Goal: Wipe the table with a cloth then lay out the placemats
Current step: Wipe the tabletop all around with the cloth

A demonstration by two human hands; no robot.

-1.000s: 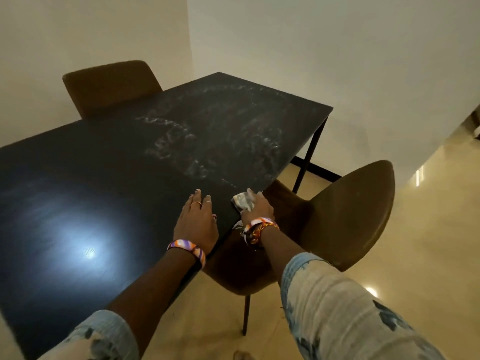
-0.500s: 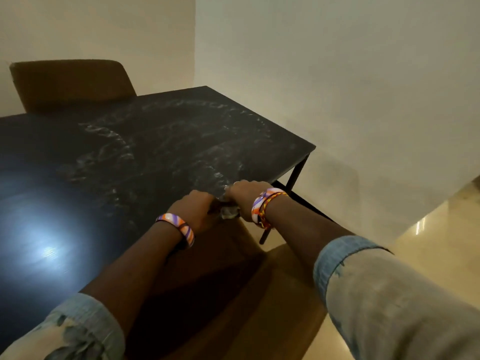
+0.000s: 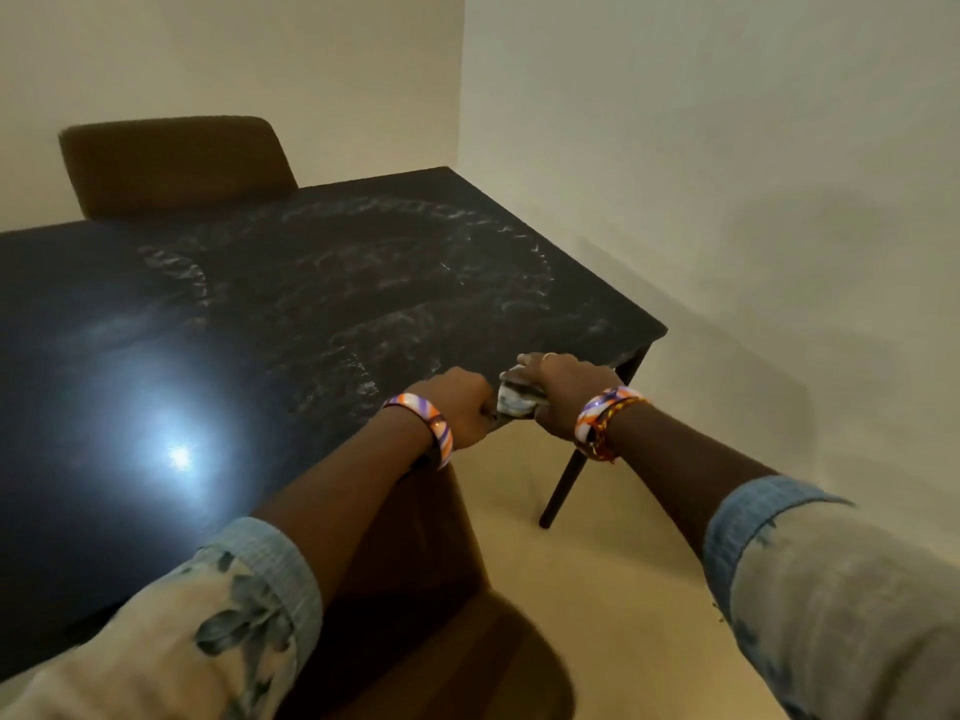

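In the head view, a person leans over the near edge of a black table (image 3: 260,314), both forearms reaching forward from rolled-up pale blue sleeves (image 3: 270,579). The right hand (image 3: 563,392) lies on top of a crumpled whitish cloth (image 3: 514,402), its fingers curled round the cloth and pressing it at the table's edge, close to the near right corner. The left hand (image 3: 462,407) sits just beside it, curled into a fist at the table edge and touching the cloth's left side; whether it grips the cloth or only the edge cannot be told. Each wrist carries a striped orange, purple and white bangle (image 3: 434,423).

The table top shows curved, pale wipe streaks (image 3: 395,283) across its right half, and a bright light glare (image 3: 179,454) on its left part. One brown chair (image 3: 171,163) stands at the far side of the table, against the wall. Another brown chair (image 3: 441,589) sits under the person's arms, tucked to the near edge. A black table leg (image 3: 566,485) stands on the cream floor (image 3: 623,589).
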